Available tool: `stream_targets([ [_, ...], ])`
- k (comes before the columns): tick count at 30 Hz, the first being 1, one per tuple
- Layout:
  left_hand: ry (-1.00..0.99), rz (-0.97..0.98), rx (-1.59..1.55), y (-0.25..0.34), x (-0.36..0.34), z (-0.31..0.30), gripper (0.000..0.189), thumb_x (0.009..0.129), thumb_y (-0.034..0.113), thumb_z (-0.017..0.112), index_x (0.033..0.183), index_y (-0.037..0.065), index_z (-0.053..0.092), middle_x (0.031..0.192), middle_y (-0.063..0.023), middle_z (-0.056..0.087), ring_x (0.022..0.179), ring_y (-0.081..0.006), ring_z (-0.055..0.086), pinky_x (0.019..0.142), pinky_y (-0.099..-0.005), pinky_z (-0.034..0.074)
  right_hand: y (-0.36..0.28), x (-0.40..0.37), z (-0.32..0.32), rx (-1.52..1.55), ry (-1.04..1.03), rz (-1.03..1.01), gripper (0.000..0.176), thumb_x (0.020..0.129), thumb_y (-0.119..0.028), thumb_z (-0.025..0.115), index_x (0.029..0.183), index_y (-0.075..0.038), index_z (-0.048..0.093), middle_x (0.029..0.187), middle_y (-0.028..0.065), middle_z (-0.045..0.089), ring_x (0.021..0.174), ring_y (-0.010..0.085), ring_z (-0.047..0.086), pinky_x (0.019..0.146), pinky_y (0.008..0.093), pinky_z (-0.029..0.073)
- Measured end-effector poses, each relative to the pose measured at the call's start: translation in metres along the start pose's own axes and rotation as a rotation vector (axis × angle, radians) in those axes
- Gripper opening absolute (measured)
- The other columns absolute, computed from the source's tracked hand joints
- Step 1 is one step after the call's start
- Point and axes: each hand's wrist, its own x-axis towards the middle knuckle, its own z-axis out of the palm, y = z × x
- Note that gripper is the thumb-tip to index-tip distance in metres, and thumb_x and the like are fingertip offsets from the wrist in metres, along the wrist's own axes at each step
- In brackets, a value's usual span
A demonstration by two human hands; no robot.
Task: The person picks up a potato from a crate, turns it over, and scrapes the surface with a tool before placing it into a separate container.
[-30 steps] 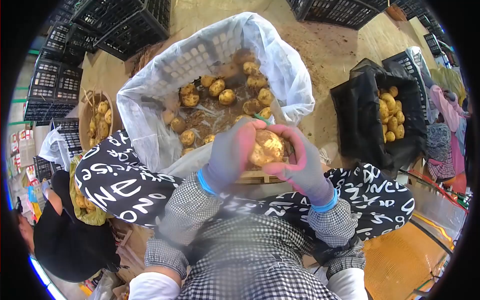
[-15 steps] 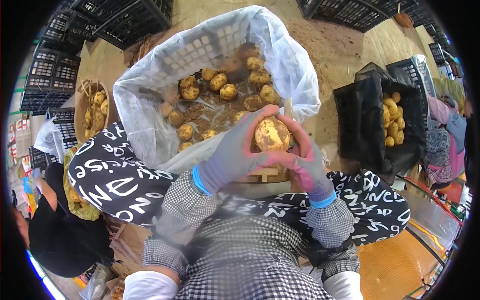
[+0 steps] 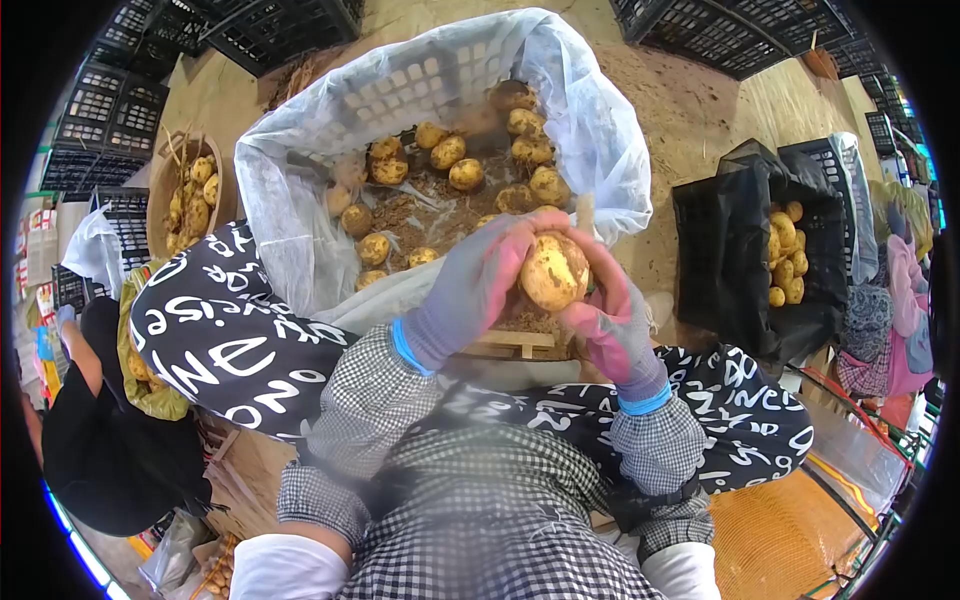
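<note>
A large potato [image 3: 553, 272] with brown soil patches is held between my two gloved hands, over the near edge of a crate lined with whitish plastic [image 3: 285, 215]. My left hand [image 3: 465, 285], in a grey and pink glove, curves round the potato's left side and far end. On the right, my right hand [image 3: 618, 330] closes against it, with the thumb at its lower edge. Several soil-covered potatoes [image 3: 466, 174] lie apart in the crate on loose dirt. A narrow wooden piece [image 3: 585, 212] stands upright just beyond my right hand.
A black-lined crate [image 3: 705, 255] at right contains several potatoes. More potatoes fill a basket [image 3: 160, 205] at left. Dark stacked crates [image 3: 270, 35] stand at the back. Another person [image 3: 110, 440] is at the lower left, and one in pink sleeves [image 3: 908, 300] at the far right.
The potato has been turned in my hands, showing a different soil pattern. My left thumb has left its lower edge, where both thumbs met before. The view has shifted slightly.
</note>
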Motion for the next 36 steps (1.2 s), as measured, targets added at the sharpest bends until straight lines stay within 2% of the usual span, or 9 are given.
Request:
stream_targets([
  [5,0.067,-0.449,-0.526,0.017,0.003,0.013,0.069,0.086,0.018,0.07,0.145,0.009,0.036,0.127,-0.0108,0.054,0.103,-0.0148,0.059,0.076,-0.0243,0.053,-0.027,0.005,0.0,-0.922,0.05,-0.214,0.065,0.087,-0.007,0.064,0.144,0.006,0.036,0.142,0.0128,0.045,0.131,0.0194,0.044,0.107,0.0326,0.038],
  [8,0.105,-0.403,-0.682,0.025,0.005,0.011,0.082,0.081,0.015,0.076,0.148,0.011,0.029,0.126,-0.0103,0.055,0.097,-0.0167,0.063,0.072,-0.0248,0.055,-0.027,0.001,-0.022,-0.853,0.092,-0.351,0.055,0.091,0.0,0.051,0.143,0.007,0.037,0.139,0.0144,0.049,0.128,0.0196,0.047,0.104,0.0309,0.039],
  [12,0.119,-0.406,-0.728,0.019,0.005,0.011,0.092,0.077,0.015,0.08,0.15,0.011,0.024,0.125,-0.0114,0.055,0.089,-0.0182,0.066,0.071,-0.0238,0.056,-0.019,-0.002,-0.001,-0.593,0.307,-0.364,0.048,0.096,-0.002,0.046,0.143,0.004,0.041,0.089,0.0037,0.059,0.072,0.0074,0.052,0.067,0.021,0.045],
  [15,0.129,-0.458,-0.748,0.018,0.005,0.015,0.094,0.076,0.016,0.082,0.15,0.011,0.024,0.124,-0.0129,0.055,0.087,-0.0177,0.066,0.07,-0.0233,0.056,-0.028,-0.007,0.025,-0.483,0.303,-0.289,0.045,0.097,-0.001,0.048,0.141,0.004,0.043,0.08,-0.0013,0.056,0.063,0.0046,0.046,0.058,0.0191,0.04],
  [22,0.119,-0.509,-0.747,0.004,0.002,0.015,0.095,0.074,0.02,0.084,0.148,0.009,0.026,0.118,-0.0118,0.057,0.081,-0.0162,0.065,0.067,-0.0223,0.056,-0.016,-0.013,0.024,-0.775,0.125,-0.281,0.046,0.092,0.005,0.052,0.138,0.0,0.05,0.107,0.0089,0.068,0.088,0.0125,0.063,0.078,0.0251,0.051],
  [25,0.166,-0.528,-0.723,0.017,0.006,0.022,0.094,0.073,0.019,0.084,0.148,0.009,0.027,0.117,-0.011,0.058,0.079,-0.0156,0.065,0.065,-0.0224,0.055,-0.009,-0.009,0.018,-0.44,0.268,-0.274,0.045,0.093,0.004,0.053,0.137,-0.001,0.051,0.103,0.0095,0.07,0.082,0.0123,0.064,0.073,0.0258,0.052],
  [30,0.125,-0.443,-0.716,0.014,0.004,0.019,0.09,0.074,0.014,0.081,0.147,0.009,0.029,0.12,-0.0106,0.057,0.084,-0.017,0.065,0.068,-0.0261,0.055,-0.016,-0.009,0.016,-0.851,0.104,-0.45,0.042,0.096,0.001,0.05,0.138,0.001,0.05,0.113,0.0086,0.065,0.086,0.0099,0.06,0.071,0.0252,0.049],
  [33,0.149,-0.379,-0.724,0.013,0.004,0.019,0.088,0.074,0.014,0.081,0.146,0.009,0.031,0.125,-0.0112,0.056,0.092,-0.0187,0.065,0.076,-0.0292,0.056,-0.007,-0.008,0.013,-0.508,0.395,-0.259,0.04,0.099,-0.002,0.043,0.139,0.001,0.049,0.083,0.0031,0.061,0.071,0.0053,0.053,0.064,0.0192,0.044],
  [36,0.126,-0.198,-0.631,-0.005,0.003,0.024,0.077,0.079,0.015,0.078,0.143,0.007,0.038,0.13,-0.0121,0.054,0.101,-0.0202,0.064,0.085,-0.0322,0.054,-0.02,-0.001,0.01,-0.35,0.333,-0.067,0.044,0.098,-0.014,0.052,0.138,0.003,0.047,0.109,0.0054,0.06,0.085,0.0091,0.057,0.073,0.0218,0.048],
])
